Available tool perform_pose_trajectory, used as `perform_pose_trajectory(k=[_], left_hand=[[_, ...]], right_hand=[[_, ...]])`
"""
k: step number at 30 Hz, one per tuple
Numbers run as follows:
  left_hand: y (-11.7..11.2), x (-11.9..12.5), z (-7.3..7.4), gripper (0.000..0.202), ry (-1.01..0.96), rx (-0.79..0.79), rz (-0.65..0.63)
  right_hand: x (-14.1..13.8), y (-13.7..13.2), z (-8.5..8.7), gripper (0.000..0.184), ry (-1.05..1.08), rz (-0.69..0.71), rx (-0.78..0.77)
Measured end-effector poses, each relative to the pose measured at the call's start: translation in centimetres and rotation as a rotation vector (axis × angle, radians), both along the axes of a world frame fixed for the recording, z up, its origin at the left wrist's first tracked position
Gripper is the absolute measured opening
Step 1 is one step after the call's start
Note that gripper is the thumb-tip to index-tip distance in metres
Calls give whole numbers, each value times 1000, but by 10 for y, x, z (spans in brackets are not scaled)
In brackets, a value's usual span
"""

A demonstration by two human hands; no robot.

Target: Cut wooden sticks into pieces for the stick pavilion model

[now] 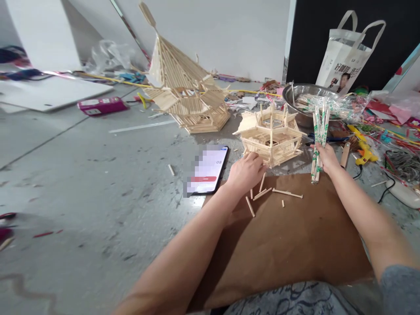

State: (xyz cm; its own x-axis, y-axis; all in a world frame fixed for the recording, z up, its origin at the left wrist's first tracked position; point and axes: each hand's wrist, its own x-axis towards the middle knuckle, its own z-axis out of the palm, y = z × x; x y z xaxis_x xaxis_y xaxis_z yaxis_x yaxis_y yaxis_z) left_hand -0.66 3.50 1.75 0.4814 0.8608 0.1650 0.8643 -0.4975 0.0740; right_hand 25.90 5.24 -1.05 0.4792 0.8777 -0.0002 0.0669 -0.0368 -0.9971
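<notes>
My right hand (328,158) is closed round a bundle of disposable chopsticks (323,127) in clear wrappers with green print, held upright above the far right edge of the brown board (288,240). My left hand (247,171) is at the front base of a small many-sided stick model (271,138). Its fingers are bent and closed; what they grip, if anything, is hidden. Several short cut wooden sticks (250,206) lie on the board just below that hand. Behind to the left stands a taller stick pagoda (187,96) with a pointed, tilted roof.
A phone (210,170) lies left of the board. A metal bowl (300,105) holds more wrapped chopsticks, with a white tote bag (341,59) behind. At right are a yellow glue gun (364,148) and tangled cords. A purple packet (103,106) lies at left.
</notes>
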Motion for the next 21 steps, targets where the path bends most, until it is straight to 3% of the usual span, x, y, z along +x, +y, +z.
perform_pose_trajectory(k=[5,9,14,21], left_hand=[[4,-4,5,42,24,1,55],[5,-6,9,40,38,-24,69],[8,-10,8,38,33,-33,113],[10,-11,10,40,25,-26,112]], right_hand=[[-24,-4,-3,25,45,178,4],[-32,10,-6,19,30,202,-22],[-18,34,-7,21,20,270,-78],[-3,48,-6,26,-105,245,17]])
